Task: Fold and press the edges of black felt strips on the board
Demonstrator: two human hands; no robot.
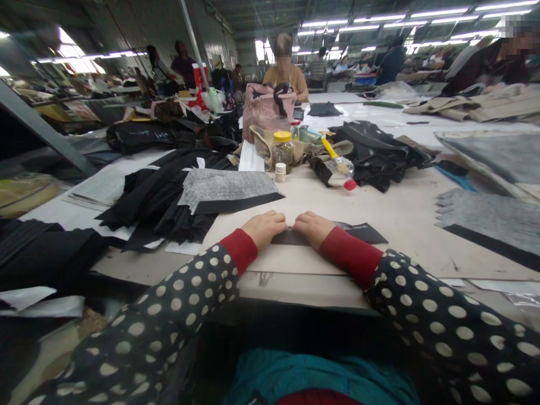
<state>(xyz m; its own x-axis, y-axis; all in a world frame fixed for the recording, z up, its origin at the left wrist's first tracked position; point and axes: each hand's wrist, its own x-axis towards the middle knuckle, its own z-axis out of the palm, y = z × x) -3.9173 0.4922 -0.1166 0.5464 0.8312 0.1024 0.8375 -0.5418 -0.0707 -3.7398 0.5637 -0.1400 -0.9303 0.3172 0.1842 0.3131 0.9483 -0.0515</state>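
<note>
A dark strip of fabric (366,233) lies flat on the pale tabletop in front of me. My left hand (265,228) is closed at the strip's left end, fingers curled down onto its upper edge. Close beside it, my right hand (313,228) also has its fingers bent and pressed together on the strip, whose right end shows beyond the wrist. The fingertips of both hands are partly hidden. Just beyond my left hand lies a fanned stack of grey-faced fabric pieces (231,187) with a black edge.
Black fabric pieces (158,197) pile up on the left. Behind my hands stand a yellow-lidded jar (282,151), a small white bottle (280,172) and a yellow-handled brush (331,149). More grey-faced pieces (489,222) lie at right. A person (301,79) is across the table.
</note>
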